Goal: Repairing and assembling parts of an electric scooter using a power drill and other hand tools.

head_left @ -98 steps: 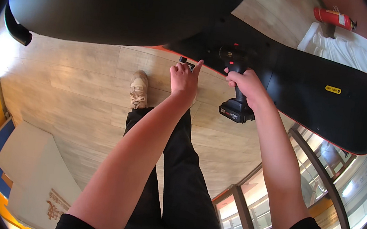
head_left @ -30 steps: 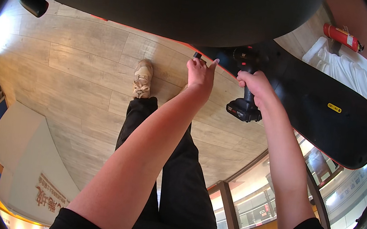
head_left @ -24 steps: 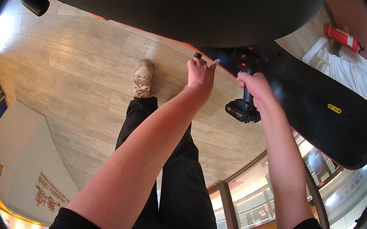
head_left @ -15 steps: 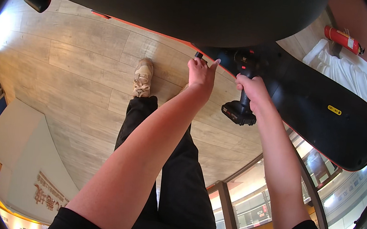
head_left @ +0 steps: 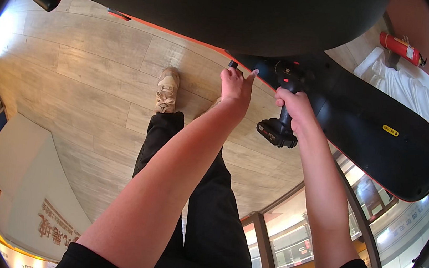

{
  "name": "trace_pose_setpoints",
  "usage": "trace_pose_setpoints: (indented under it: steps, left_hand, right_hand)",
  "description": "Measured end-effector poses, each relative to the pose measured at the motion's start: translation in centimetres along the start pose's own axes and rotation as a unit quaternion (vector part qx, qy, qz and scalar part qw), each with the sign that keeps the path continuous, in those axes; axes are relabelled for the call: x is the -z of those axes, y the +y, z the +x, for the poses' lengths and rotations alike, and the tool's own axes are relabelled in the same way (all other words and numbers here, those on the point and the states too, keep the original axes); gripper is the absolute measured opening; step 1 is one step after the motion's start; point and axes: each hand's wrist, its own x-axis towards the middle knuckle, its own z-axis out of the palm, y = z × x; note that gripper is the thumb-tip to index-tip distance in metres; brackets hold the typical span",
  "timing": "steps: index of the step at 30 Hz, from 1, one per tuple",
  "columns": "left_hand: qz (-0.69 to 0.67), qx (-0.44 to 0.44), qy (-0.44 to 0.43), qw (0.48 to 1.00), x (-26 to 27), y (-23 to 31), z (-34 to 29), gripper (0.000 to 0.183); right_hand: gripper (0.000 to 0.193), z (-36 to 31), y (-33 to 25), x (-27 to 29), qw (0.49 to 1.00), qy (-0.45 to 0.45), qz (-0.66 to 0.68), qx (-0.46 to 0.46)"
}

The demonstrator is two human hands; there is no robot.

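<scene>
My right hand is wrapped round the grip of a black cordless drill. Its battery base faces me and its head points away, over a long black panel with a red edge. To the left of the drill, my left hand is closed at a small black block, the thumb raised. The block sticks up past its fingers, beside the panel's red edge. Whether the block is loose or fixed there is hidden. A large dark rounded body overhangs both hands at the top.
A red fire extinguisher and white cloth are at the upper right. Wood-look floor spreads around my shoes. A white display board stands at lower left, and dark-framed glass at lower right.
The drill has shifted a touch to the left in my right hand, its head tilting slightly. My left hand stays almost where it was.
</scene>
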Motion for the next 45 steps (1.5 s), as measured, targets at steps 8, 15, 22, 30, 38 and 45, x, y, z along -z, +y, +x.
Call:
trace_pose_setpoints:
  steps: [8,15,22,30,38,45]
  left_hand:
    - [0.001,0.001,-0.003,1.000,0.0,-0.1,-0.1,0.063]
    - [0.007,0.001,-0.004,1.000,-0.3,-0.1,0.1,0.063]
    - [0.016,-0.005,-0.011,1.000,0.2,0.1,0.1,0.068]
    - [0.024,-0.006,-0.017,1.000,-0.1,-0.1,0.0,0.072]
    - [0.029,-0.016,-0.028,0.999,0.1,-0.4,-0.1,0.075]
    - [0.030,-0.013,-0.024,0.999,-0.2,-0.5,-0.2,0.080]
  right_hand:
    - [0.012,0.2,-0.1,0.0,1.000,-0.006,-0.005,-0.020]
    - [0.010,0.4,-0.2,0.2,1.000,-0.014,-0.005,-0.027]
    - [0.022,0.1,0.4,0.9,0.997,-0.042,-0.004,0.063]
    - [0.048,-1.4,0.4,-0.9,0.991,0.000,0.040,0.126]
    - [0.057,-1.3,0.7,-1.6,0.990,0.016,0.052,0.132]
    - [0.053,-0.4,0.5,-0.4,0.992,-0.003,0.017,0.129]
